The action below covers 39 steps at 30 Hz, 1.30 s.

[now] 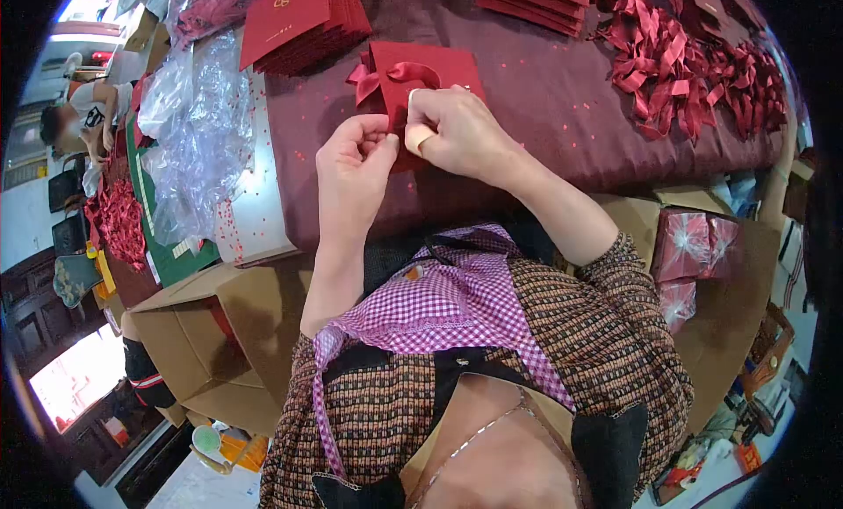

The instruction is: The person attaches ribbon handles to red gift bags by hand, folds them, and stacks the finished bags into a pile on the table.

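A red paper gift bag or folder (439, 61) lies on the cloth-covered table in front of me, with a shiny red ribbon (414, 72) looped across its near part. My left hand (356, 162) is closed in a pinch at its left edge, thumb against forefinger, at the ribbon. Close beside it, my right hand (461, 133) has its fingers curled over the ribbon and the paper. A tan wrap (420, 138) circles a digit of that hand. The ribbon ends between my fingertips are mostly hidden.
Stacked red folders (303, 21) stand at the back left, more red folders (536, 4) at the back. Loose red ribbons (659, 65) heap at right. Clear plastic (198, 140) lies left. Open cardboard boxes (206, 333) flank me. Another person (92, 114) sits far left.
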Motion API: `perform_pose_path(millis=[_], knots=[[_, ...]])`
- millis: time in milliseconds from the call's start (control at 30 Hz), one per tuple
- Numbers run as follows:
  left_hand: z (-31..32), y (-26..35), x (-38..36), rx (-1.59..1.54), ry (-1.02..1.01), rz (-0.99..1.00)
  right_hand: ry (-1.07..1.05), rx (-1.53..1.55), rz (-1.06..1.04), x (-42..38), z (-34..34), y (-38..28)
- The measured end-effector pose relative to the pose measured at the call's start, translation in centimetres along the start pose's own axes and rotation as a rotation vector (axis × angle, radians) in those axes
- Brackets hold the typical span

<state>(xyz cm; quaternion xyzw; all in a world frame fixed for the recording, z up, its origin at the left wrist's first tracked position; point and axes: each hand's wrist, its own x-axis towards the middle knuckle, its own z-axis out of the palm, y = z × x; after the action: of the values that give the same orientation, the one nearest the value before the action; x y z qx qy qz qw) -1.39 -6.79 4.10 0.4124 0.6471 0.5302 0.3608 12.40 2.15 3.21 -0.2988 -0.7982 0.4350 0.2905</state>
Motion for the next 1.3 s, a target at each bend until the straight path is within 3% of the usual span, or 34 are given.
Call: perform_pose_path(millis=[67,233,433,667,1300], knots=[[-0.1,-0.2,0.2,-0.097,-0.020,-0.019,-0.042,0.024,0.098,0.2,-0.3,0.2],[-0.4,0.3,0.4,-0.198,-0.049,-0.104,0.057,-0.056,-0.132,-0.1,0.0,1.5],[-0.9,-0.3,0.6,-0.206,-0.063,-0.163,-0.017,0.066,0.011,-0.1,-0.5,1.5],[-1.3,-0.4,0.7,-0.273,-0.107,-0.197,-0.022,0.005,-0.032,-0.4,-0.4,1.8],[-1.4,-0.7,0.6,-0.354,-0.122,-0.151,-0.029,-0.036,-0.106,-0.6,0.2,1.2]])
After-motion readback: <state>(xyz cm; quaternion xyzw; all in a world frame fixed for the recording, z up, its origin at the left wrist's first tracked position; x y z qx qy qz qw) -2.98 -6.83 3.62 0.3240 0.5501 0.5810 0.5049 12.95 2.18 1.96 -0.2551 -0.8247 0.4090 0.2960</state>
